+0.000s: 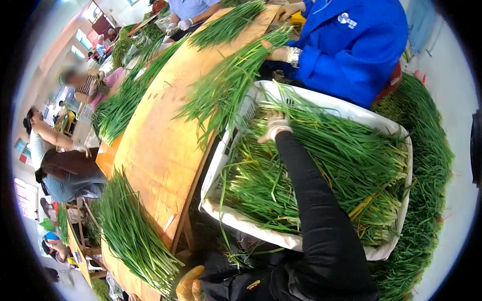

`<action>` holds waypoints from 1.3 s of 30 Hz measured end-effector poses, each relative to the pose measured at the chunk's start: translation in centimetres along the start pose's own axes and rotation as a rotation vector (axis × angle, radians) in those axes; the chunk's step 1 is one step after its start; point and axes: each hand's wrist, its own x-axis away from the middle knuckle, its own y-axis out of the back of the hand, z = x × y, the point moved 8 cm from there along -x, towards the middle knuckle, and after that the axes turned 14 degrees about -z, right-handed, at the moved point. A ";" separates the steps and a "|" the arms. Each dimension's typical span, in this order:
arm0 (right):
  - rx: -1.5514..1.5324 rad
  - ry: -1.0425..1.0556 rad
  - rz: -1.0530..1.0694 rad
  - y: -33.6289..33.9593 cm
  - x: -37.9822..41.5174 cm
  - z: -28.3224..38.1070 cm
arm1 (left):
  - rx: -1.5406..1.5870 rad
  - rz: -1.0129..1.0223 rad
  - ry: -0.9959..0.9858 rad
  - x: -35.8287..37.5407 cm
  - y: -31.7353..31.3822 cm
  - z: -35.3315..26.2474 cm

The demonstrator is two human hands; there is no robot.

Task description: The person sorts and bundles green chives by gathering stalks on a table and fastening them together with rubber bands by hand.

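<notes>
My right hand (275, 126), in a pale glove, reaches into a large white crate (364, 116). Its fingers are apart and rest on long green stalks (331, 145) with pale ends, which are heaped in the crate. Low in the view, my left hand (191, 285) wears a yellowish glove. Two of its fingers show apart with nothing seen between them; the rest is cut off by the frame edge. Nearest to it lies a bundle of green stalks (135, 233) on the wooden table (160, 150).
Across the crate, a person in a blue jacket (351, 50) has a gloved hand on another bundle (228, 80) at the table edge. More greens (422, 165) are piled right of the crate. Several people stand or sit around tables at the left.
</notes>
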 end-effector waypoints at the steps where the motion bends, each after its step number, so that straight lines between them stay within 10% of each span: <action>1: -0.021 0.004 0.048 -0.3 -0.8 -0.6 | 0.001 -0.005 0.014 -0.1 -0.1 0.5; 7: 0.029 0.091 0.245 -1.0 -1.6 0.1 | 0.082 0.073 0.289 0.0 -1.1 3.6; 25: -0.379 0.342 -0.072 7.5 3.6 -2.9 | 0.444 0.389 -0.090 -8.5 -11.2 -1.5; 30: -0.455 0.362 -0.058 9.0 5.9 -2.3 | 0.811 0.628 0.282 -13.9 -22.0 -2.9; 33: -0.525 0.265 -0.037 11.2 8.8 -1.7 | 0.579 0.441 0.385 -17.9 -27.6 -1.3; 39: -0.204 0.503 -0.410 9.3 14.1 1.2 | 1.442 0.407 0.410 -21.8 -31.2 1.0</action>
